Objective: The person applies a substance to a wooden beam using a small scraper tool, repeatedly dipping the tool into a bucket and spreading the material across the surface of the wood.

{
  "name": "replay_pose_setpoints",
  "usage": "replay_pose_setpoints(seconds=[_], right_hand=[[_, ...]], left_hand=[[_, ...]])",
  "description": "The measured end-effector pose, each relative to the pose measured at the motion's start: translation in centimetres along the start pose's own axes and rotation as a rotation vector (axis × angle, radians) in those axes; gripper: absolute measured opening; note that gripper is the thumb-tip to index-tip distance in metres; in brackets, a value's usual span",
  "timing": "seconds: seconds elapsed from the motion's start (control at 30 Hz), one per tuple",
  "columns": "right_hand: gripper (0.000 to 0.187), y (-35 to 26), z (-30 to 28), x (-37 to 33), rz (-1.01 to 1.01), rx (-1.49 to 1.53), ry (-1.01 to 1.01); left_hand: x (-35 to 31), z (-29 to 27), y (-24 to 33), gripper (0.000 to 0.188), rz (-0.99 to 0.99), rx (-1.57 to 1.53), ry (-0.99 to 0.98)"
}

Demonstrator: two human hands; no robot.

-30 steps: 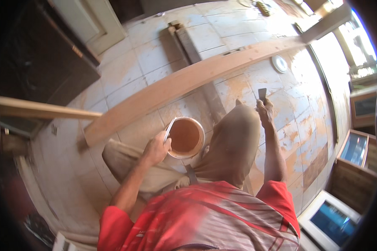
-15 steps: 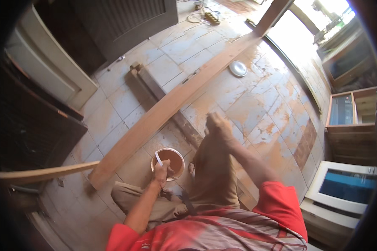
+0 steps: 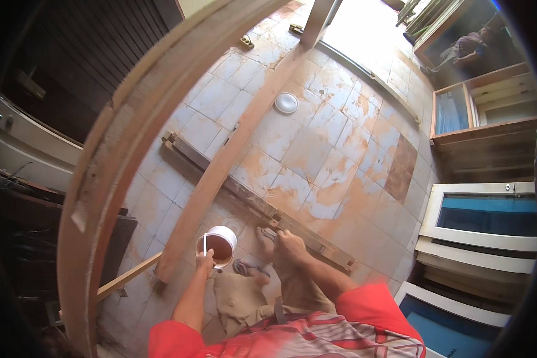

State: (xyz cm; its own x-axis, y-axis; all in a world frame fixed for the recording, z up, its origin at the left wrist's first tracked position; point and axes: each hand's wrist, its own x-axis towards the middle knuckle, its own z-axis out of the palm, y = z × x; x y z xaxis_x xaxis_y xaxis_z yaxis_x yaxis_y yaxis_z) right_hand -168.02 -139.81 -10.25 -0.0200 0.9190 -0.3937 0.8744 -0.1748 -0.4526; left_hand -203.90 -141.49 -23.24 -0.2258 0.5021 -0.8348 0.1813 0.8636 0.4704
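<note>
My left hand (image 3: 205,261) is closed on the white handle of a small white bucket (image 3: 225,231), which holds reddish-brown liquid and hangs tilted beside my left foot. My right hand (image 3: 292,244) is closed in front of my right leg, over the near side of a low timber beam; whatever it may hold is too small or hidden to make out. A long, reddish-brown wooden plank (image 3: 206,185) slants across the floor ahead, resting over the timber beam (image 3: 253,203) that runs crosswise.
A large curved-looking wooden frame piece (image 3: 110,143) rises close on my left. Dark panelled doors stand behind it. A round white lid (image 3: 286,102) lies on the stained tile floor. White-framed window sashes (image 3: 477,209) and wooden cabinets line the right side.
I have risen and the view has swung, bringing the wooden frame into the left foreground. The bucket has come up off the floor with my left hand; my right hand has lowered beside my leg.
</note>
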Motion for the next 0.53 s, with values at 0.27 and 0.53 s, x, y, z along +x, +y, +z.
replay_pose_setpoints(seconds=[0.27, 0.53], right_hand=[[0.036, 9.7, -6.5, -19.8, 0.47, 0.04, -0.279], [0.039, 16.0, -4.5, -31.7, 0.748, 0.12, -0.356]], left_hand=[[-11.6, -7.4, 1.5, 0.046, 0.038, 0.371, 0.026], [-18.4, -13.1, 4.2, 0.044, -0.077, 0.52, -0.008]])
